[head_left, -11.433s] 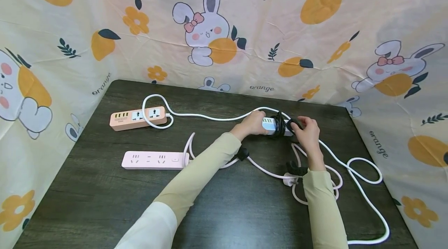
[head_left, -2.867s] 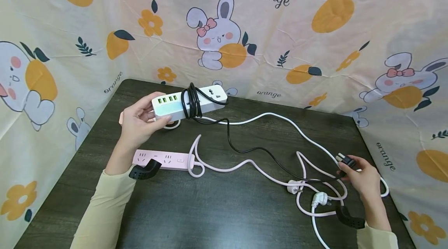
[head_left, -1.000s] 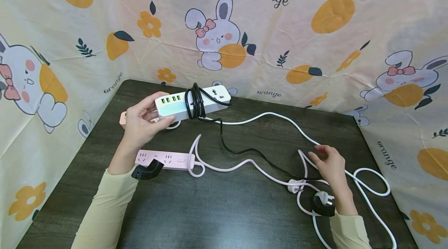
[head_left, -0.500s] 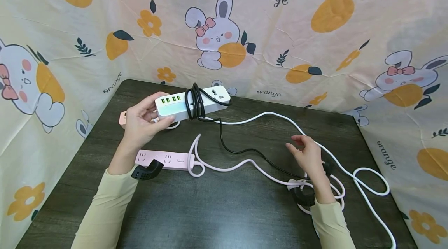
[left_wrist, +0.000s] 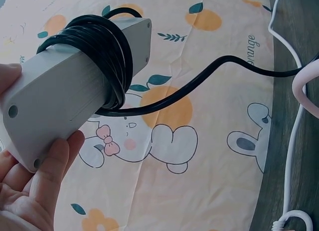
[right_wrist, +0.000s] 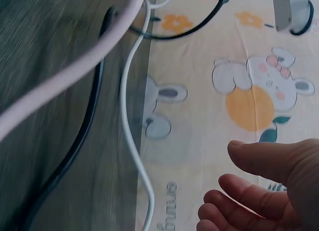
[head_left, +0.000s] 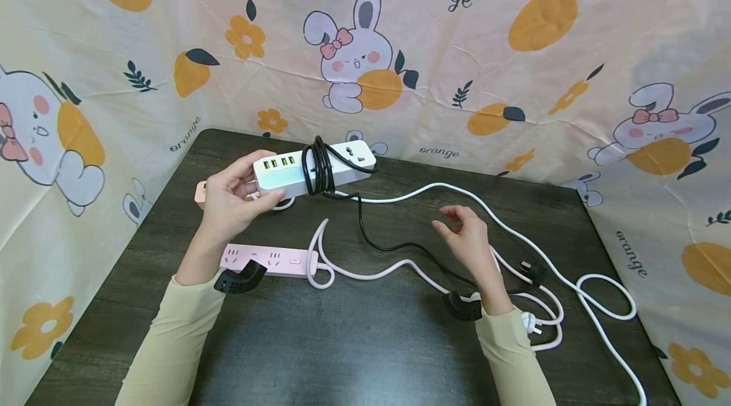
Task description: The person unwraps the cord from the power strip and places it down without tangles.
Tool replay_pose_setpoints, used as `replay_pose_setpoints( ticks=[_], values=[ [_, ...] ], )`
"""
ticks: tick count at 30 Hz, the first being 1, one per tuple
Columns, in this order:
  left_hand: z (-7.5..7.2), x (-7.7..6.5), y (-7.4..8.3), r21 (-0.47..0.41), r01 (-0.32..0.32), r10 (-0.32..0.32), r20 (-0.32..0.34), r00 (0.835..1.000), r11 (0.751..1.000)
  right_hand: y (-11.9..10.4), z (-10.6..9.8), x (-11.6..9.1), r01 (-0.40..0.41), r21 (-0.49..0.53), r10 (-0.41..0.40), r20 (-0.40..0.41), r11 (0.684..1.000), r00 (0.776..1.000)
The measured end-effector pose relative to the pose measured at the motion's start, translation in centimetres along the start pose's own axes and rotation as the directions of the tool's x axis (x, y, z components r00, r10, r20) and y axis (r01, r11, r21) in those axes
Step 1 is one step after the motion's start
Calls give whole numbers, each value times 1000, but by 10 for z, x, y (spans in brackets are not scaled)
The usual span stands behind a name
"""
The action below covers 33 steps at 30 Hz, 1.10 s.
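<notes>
My left hand (head_left: pixel 231 193) grips the left end of a white power strip (head_left: pixel 348 168) and holds it up off the table. A black cord (head_left: pixel 320 168) is wound several times round the strip's middle. In the left wrist view the strip's underside (left_wrist: pixel 60 96) faces the camera, with thumb and fingers round its end. The cord's loose length runs right across the table to a black plug (head_left: pixel 531 271). My right hand (head_left: pixel 465 238), over the table right of centre, holds nothing. Its fingers are loosely bent, thumb apart, in the right wrist view too.
A pink power strip (head_left: pixel 268 260) lies at left, its pale pink cord (head_left: pixel 371 277) running right into loops. An orange-pink strip (head_left: pixel 200 193) is mostly hidden behind my left hand. A white cord (head_left: pixel 537 247) crosses the back and right. A white plug (head_left: pixel 530 322) lies by my right sleeve.
My right hand has let go of the black plug, which now lies on the table at right, and has moved left. My left hand keeps holding the white strip almost still.
</notes>
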<state>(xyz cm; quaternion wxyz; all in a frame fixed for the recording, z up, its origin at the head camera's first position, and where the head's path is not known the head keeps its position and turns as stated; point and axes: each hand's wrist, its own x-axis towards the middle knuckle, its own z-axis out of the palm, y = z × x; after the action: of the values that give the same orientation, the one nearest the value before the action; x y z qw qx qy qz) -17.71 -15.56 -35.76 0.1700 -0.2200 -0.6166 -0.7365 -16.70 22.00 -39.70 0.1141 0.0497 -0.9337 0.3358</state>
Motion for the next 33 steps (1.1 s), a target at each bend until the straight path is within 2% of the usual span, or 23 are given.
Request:
replay_pose_setpoints(
  ticks=[7, 17, 23, 29, 33],
  values=[
    [1, -1, -1, -14, 10, -10, 12, 1000, 1000, -21, 19, 10, 57, 79, -59, 29, 995, 998],
    [0, -1, -1, 2, 6, -6, 11, 1000, 1000, -45, 45, 15, 136, 131, -149, 99, 982, 984],
    [2, 0, 0, 12, -12, 12, 23, 1000, 1000, -56, 60, 19, 209, 171, -232, 127, 963, 964],
    [3, 1, 0, 3, -13, 13, 35, 999, 1000, -68, 71, 24, 303, 220, -329, 92, 927, 940],
    [4, 1, 0, 3, -11, 11, 39, 999, 1000, -76, 79, 30, 379, 210, -406, 98, 901, 909]
  ],
)
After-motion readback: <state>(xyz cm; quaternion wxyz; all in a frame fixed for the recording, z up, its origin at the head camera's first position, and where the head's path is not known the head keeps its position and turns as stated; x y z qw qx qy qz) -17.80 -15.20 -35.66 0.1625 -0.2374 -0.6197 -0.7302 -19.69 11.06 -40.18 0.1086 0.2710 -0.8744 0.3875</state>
